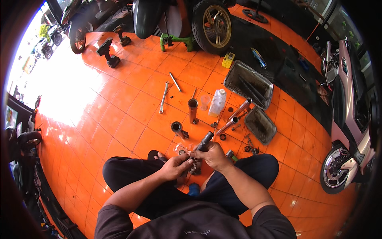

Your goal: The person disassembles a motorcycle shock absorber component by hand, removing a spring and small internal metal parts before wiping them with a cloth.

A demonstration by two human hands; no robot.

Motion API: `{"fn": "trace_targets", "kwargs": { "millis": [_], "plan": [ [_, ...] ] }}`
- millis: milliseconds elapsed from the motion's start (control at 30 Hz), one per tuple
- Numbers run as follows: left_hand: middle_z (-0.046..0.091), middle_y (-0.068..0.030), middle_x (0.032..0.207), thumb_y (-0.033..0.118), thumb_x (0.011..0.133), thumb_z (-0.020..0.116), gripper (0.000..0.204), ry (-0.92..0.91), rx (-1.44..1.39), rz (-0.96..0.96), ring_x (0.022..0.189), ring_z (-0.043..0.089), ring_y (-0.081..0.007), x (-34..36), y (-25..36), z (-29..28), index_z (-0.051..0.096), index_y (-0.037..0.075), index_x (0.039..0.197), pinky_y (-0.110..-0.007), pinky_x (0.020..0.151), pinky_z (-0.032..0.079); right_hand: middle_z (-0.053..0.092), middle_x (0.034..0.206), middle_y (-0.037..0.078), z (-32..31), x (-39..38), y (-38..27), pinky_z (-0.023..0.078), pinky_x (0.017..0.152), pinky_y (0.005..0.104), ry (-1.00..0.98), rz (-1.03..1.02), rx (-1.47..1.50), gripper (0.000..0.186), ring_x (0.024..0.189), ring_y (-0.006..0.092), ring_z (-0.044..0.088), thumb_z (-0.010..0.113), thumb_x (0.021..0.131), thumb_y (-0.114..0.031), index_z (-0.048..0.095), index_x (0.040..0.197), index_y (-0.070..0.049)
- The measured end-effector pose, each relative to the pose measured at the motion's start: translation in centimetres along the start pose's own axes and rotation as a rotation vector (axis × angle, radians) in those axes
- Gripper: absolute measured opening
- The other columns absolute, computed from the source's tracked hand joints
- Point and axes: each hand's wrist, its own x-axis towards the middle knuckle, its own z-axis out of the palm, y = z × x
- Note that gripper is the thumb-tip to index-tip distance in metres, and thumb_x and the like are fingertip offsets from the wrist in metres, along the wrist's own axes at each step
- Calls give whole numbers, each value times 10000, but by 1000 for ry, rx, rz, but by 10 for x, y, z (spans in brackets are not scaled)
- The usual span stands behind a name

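Note:
My right hand point(213, 156) is wrapped round a dark cylindrical piece point(205, 138), whose far end points up and to the right. Beside it, my left hand point(176, 166) is closed with thumb and fingers pinched together, almost touching the right fingers. What it grips is hidden or too small to name. Under the hands a greyish metal part point(195, 168) shows in part. Just beyond them stand two fork lower legs point(193, 108) point(177, 128), open ends up. Two shiny fork tubes point(228, 126) point(242, 109) lean to their right.
A white bottle point(217, 102) stands by a clear cup point(205, 101). Two grey trays point(254, 65) point(260, 137) sit at the right. A wrench point(163, 97) and a metal rod point(175, 82) lie further left. Power tools point(107, 53) and motorcycles point(350, 107) point(212, 27) are around.

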Motion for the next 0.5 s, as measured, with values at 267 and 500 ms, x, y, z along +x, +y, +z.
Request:
{"fn": "trace_targets", "kwargs": {
  "millis": [267,500],
  "plan": [
    [575,-4,717,307,995,527,289,-12,322,-44,665,518,-92,-4,28,-15,609,32,1025,-287,620,435,490,1259,135,-13,-19,-58,517,825,257,-59,-215,-181,622,995,152,595,590,853,90,354,1413,-39],
    [608,-65,679,335,941,615,306,-80,471,-22,652,586,-163,-14,55,-20,621,30,960,-321,617,461,661,872,85,-23,-35,-86,531,728,249,-122,-256,-782,188,857,124,660,614,899,-7,639,1083,25]
  ]
}}
